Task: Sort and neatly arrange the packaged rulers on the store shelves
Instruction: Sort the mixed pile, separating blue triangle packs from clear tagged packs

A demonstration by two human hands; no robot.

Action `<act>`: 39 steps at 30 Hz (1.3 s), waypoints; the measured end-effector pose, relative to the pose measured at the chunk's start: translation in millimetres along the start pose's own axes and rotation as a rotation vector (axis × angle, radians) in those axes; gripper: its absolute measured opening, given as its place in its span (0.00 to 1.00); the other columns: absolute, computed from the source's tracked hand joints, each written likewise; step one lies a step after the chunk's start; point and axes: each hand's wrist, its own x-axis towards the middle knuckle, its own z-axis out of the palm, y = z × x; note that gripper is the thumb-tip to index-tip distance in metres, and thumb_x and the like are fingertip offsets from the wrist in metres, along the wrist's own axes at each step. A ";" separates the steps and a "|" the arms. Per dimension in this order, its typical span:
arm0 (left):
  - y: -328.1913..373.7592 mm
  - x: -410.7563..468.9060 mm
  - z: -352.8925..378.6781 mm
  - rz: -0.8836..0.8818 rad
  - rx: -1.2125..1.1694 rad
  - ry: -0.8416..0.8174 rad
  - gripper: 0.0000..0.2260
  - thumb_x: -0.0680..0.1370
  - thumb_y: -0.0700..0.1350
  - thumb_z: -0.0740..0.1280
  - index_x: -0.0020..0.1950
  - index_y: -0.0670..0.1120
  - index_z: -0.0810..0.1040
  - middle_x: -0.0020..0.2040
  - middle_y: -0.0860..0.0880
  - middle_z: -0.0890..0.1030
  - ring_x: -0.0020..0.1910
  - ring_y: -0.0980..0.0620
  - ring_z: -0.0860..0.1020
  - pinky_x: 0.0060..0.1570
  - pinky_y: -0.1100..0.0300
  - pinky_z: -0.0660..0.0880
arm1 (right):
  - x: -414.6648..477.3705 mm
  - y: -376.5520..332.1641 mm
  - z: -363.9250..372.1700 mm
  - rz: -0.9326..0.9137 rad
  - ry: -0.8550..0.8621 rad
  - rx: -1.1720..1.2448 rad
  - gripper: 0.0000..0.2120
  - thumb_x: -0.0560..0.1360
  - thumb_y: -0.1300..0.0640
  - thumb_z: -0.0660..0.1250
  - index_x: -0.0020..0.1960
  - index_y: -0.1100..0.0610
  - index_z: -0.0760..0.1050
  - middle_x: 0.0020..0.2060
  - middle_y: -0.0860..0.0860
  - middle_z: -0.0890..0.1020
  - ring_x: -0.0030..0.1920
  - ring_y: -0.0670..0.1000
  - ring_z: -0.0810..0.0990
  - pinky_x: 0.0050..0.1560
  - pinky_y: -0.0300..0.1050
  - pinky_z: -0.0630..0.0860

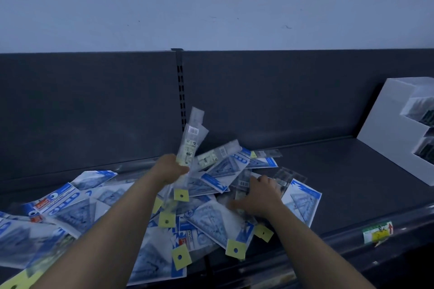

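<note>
Packaged rulers [190, 143] | clear sleeves, yellow tags | left hand [170, 168] grips

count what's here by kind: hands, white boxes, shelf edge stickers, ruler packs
hands: 2 (left hand, right hand)
white box: 1
shelf edge sticker: 1
ruler packs: overlapping pile, cannot count
total counted: 4

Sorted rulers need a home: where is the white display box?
In the head view the white display box sits at the far right of the shelf, apart from the ruler packs.
</note>
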 end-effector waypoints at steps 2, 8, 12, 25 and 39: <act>-6.3 7.1 7.5 0.019 0.110 -0.019 0.20 0.78 0.46 0.68 0.67 0.39 0.71 0.65 0.40 0.75 0.60 0.41 0.75 0.53 0.55 0.71 | 2.9 -2.5 5.8 0.014 0.010 0.002 0.52 0.62 0.25 0.65 0.74 0.54 0.57 0.70 0.56 0.62 0.71 0.59 0.58 0.69 0.54 0.58; -16.1 28.6 23.4 0.069 0.357 -0.062 0.22 0.76 0.53 0.68 0.65 0.44 0.68 0.64 0.44 0.74 0.60 0.44 0.74 0.58 0.53 0.73 | 16.5 14.0 2.9 0.065 0.128 0.223 0.35 0.70 0.45 0.72 0.71 0.56 0.63 0.65 0.56 0.72 0.64 0.57 0.71 0.62 0.47 0.69; -13.6 33.6 23.0 0.096 0.371 -0.013 0.20 0.76 0.52 0.69 0.61 0.44 0.69 0.59 0.45 0.75 0.57 0.45 0.75 0.55 0.53 0.74 | 16.4 14.5 0.6 0.110 0.152 0.406 0.29 0.69 0.53 0.74 0.66 0.57 0.68 0.58 0.55 0.79 0.57 0.56 0.78 0.50 0.44 0.74; 13.7 -7.3 -15.8 0.086 0.003 0.028 0.19 0.77 0.43 0.70 0.65 0.36 0.74 0.58 0.42 0.76 0.49 0.49 0.71 0.47 0.58 0.68 | 8.9 20.7 -36.7 0.143 0.017 0.535 0.25 0.69 0.55 0.74 0.63 0.58 0.71 0.51 0.53 0.77 0.41 0.50 0.77 0.28 0.39 0.68; 0.2 -43.8 31.1 -0.015 -0.187 0.017 0.20 0.80 0.43 0.64 0.71 0.37 0.68 0.66 0.40 0.74 0.54 0.44 0.75 0.44 0.61 0.70 | -29.2 4.0 -33.5 0.061 0.157 0.695 0.09 0.73 0.55 0.70 0.48 0.56 0.72 0.37 0.50 0.78 0.32 0.45 0.75 0.27 0.38 0.68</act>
